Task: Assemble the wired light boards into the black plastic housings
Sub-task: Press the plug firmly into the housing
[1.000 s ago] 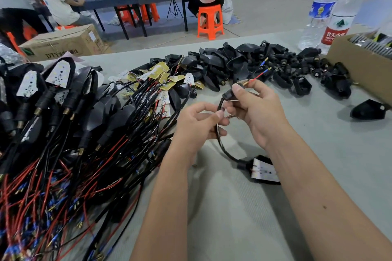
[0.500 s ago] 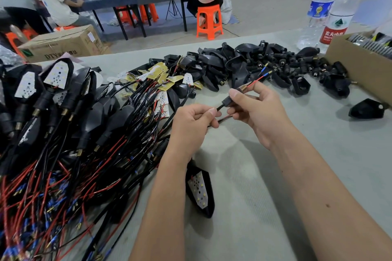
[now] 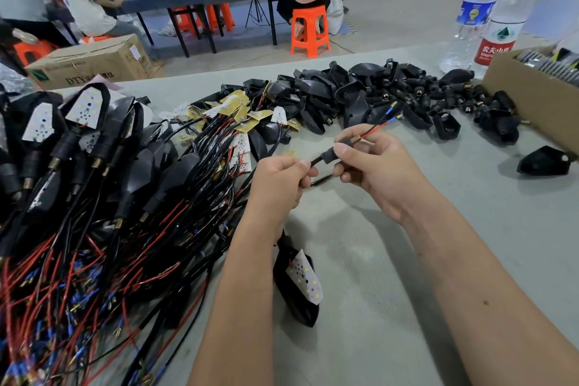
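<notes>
My left hand [image 3: 279,180] pinches the black cable [image 3: 317,161] of one wired unit. Just right of it my right hand [image 3: 372,166] grips the black threaded stem [image 3: 332,152] on the same cable, with red and blue-tipped wire ends [image 3: 380,122] sticking out past my fingers. The cable drops behind my left wrist to a black housing [image 3: 297,304] with a white light board [image 3: 305,279] seated in it, hanging low over the table. Empty black housings [image 3: 354,94] are heaped at the back. Loose wired light boards [image 3: 241,116] lie beside them.
Assembled units with tangled red and black wires [image 3: 94,229] cover the left side. A cardboard box [image 3: 532,103] stands at the right with one housing [image 3: 543,161] before it. Two water bottles [image 3: 492,9] stand behind it. People sit at a far table [image 3: 194,0].
The housing with its board has swung from the right, below my right forearm, to under my left wrist. My hands have drawn the cable straighter between them.
</notes>
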Demonstrator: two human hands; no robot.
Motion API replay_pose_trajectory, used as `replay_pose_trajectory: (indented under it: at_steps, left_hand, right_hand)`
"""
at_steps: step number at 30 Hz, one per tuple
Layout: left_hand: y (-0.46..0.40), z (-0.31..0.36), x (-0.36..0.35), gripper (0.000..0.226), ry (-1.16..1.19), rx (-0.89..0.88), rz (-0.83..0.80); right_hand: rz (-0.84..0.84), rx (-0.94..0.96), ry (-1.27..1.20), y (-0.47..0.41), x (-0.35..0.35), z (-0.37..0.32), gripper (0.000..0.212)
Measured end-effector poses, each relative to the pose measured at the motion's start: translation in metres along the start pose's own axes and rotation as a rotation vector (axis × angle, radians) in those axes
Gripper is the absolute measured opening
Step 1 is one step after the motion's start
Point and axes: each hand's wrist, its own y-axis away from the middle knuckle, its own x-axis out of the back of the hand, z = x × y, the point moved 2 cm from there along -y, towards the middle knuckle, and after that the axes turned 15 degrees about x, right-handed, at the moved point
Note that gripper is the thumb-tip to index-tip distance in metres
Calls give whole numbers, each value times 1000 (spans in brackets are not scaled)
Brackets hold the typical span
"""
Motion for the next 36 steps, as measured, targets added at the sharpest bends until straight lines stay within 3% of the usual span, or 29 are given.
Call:
replay_pose_trajectory:
  at_steps: [3, 6, 10, 15, 20, 23, 29, 32, 36]
  left_hand:
    - [-1, -1, 2, 30, -143, -103, 64]
    - [-3, 0, 1, 19, -362, -336, 170]
    - [1, 0, -3, 12, -428, -513, 253]
    - [-1, 1, 2, 16, -265, -322, 170]
    - [0, 2, 3, 22, -18, -118, -53]
    - [0, 2, 4, 18, -65, -163, -38]
    - [3, 3, -2, 10, -116, -304, 35]
    - [1, 0, -1, 8, -124, -183, 24]
    - [1, -4, 4, 6, -106, -29, -108]
  right_hand:
    - [49, -32, 19, 0, -1, 4, 5]
    - [114, -68, 76, 0, 1, 8, 24]
    - [151, -78, 95, 0, 4, 9, 32]
    - [74, -93, -49, 0, 4, 7, 6]
    - [-17, -93, -169, 1, 7, 4, 15]
    - [-63, -94, -180, 1, 5, 4, 19]
    - [44, -64, -76, -1, 7, 6, 16]
    - [166, -19, -56, -3, 7, 8, 14]
    - [269, -13, -48, -5, 13, 7, 20]
